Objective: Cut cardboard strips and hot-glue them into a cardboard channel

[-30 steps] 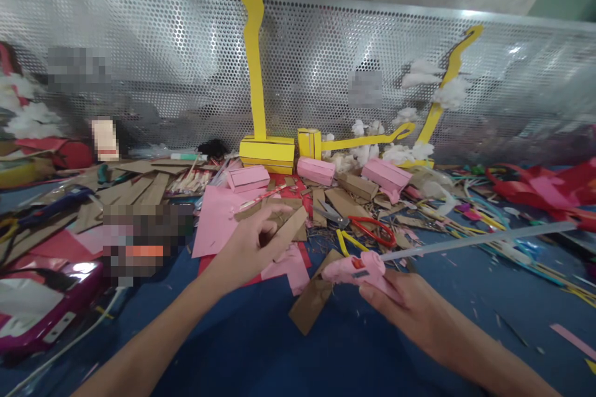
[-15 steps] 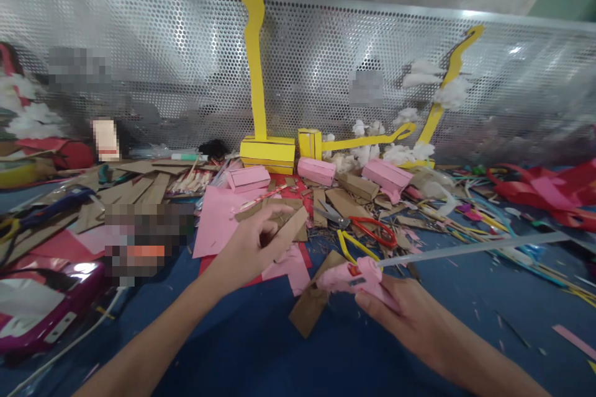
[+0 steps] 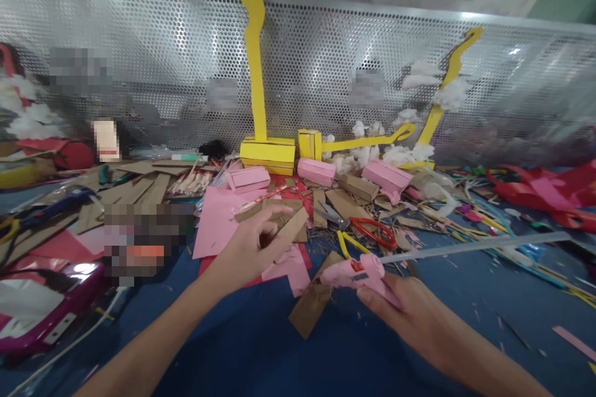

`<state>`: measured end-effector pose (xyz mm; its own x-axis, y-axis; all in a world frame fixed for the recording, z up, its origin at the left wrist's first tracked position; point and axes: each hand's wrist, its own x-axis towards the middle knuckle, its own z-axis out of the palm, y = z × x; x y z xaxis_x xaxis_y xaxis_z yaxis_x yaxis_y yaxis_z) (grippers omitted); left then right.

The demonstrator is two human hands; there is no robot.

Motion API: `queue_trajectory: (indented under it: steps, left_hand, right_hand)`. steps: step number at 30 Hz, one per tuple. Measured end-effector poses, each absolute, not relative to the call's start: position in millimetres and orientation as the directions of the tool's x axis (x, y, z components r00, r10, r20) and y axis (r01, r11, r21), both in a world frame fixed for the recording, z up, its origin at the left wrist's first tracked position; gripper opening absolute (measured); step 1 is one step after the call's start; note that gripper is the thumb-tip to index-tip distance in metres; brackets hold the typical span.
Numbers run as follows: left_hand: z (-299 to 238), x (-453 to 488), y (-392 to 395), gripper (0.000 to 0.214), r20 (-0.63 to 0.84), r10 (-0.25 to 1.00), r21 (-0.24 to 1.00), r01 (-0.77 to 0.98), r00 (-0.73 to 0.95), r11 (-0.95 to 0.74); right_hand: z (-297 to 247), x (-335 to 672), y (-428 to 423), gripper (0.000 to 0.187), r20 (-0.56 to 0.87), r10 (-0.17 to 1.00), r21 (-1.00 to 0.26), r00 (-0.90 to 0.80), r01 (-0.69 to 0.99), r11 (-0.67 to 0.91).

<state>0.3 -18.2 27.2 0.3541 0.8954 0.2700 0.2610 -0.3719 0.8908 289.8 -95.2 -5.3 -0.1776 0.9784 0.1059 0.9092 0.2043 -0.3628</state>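
Observation:
My right hand [image 3: 405,310] is wrapped round the handle of a pink glue gun [image 3: 361,273]. A long translucent glue stick [image 3: 475,248] juts from its back end toward the right. The nozzle points left, over a brown cardboard strip [image 3: 307,313] on the blue table. My left hand [image 3: 254,242] pinches a small folded piece of cardboard [image 3: 294,224] between thumb and fingers. Beneath that hand lie pink paper [image 3: 212,223] and red paper [image 3: 209,270]. Red-handled scissors [image 3: 367,229] rest beyond the glue gun, with a yellow-handled tool [image 3: 344,242] beside them.
Pink box shapes [image 3: 316,172] and a yellow box with a tall hooked strip [image 3: 267,155] line the back, before a perforated metal panel [image 3: 186,74]. Cardboard scraps [image 3: 139,192] and a purple device [image 3: 74,304] lie left; red ribbon [image 3: 549,192] lies right.
The glue gun in my right hand has shifted slightly to the right and tilted a little. My left hand and its cardboard piece have stayed in place.

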Motion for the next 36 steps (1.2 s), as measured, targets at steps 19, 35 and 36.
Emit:
queue_trajectory:
  steps: [19, 35, 36]
  left_hand:
    - [22, -4, -14, 0.043, 0.288, 0.878, 0.856, 0.308, 0.383, -0.416]
    - [24, -3, -16, 0.043, 0.297, 0.879, 0.852, 0.312, 0.374, -0.42]
    - [24, -2, -16, 0.044, 0.293, 0.881, 0.855, 0.312, 0.371, -0.416]
  right_hand:
    - [5, 294, -88, 0.046, 0.125, 0.977, -0.379, -0.173, 0.902, 0.208]
    - [6, 301, -80, 0.043, 0.163, 0.975, -0.42, -0.154, 0.883, 0.21]
    - [6, 302, -79, 0.043, 0.154, 0.976, -0.422, -0.155, 0.883, 0.206]
